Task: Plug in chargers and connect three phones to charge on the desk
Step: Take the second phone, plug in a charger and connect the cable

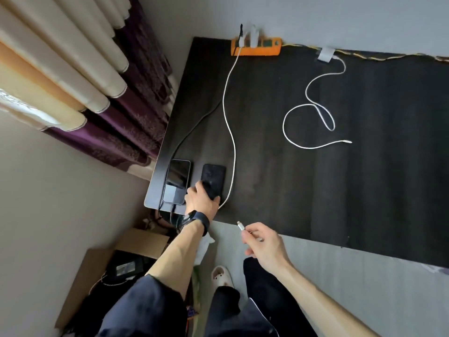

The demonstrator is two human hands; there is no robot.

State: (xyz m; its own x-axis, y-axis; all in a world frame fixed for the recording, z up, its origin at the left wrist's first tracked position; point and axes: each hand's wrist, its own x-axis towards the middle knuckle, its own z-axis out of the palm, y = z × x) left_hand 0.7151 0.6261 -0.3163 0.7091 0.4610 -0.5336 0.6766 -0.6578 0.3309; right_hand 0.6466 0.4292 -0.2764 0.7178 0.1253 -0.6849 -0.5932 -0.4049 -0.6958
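1. Grip: the left hand (202,199) curls over the near short end of the black phone (213,181), thumb on one long side and fingers on the other. My reading is that it steadies or lifts that end so the port can be reached.
2. The right hand (263,244) pinches the plug end of the white cable (234,154) between thumb and forefinger. It hovers just off the near edge of the desk (315,190), short of the phone.
3. The connector (240,224) sticks out past the fingertips and points up and left, towards the phone's near end. It is not yet seated.
4. The black phone lies flat near the desk's near-left corner. Its long axis runs from the near edge towards the far edge, and the port end faces the person.
5. The silver phone (177,181) lies just beside it on the left, parallel, with the black cable (184,135) entering its near end. It appears already connected.
6. Both cables lead back to the orange power strip (256,47) at the far edge, so slack trails across the desk towards the phones.
7. A second white cable (283,125) lies looped, untouched, right of centre. Its grey adapter (325,54) sits at the far edge, apart from the strip and seemingly unplugged. No third phone shows.
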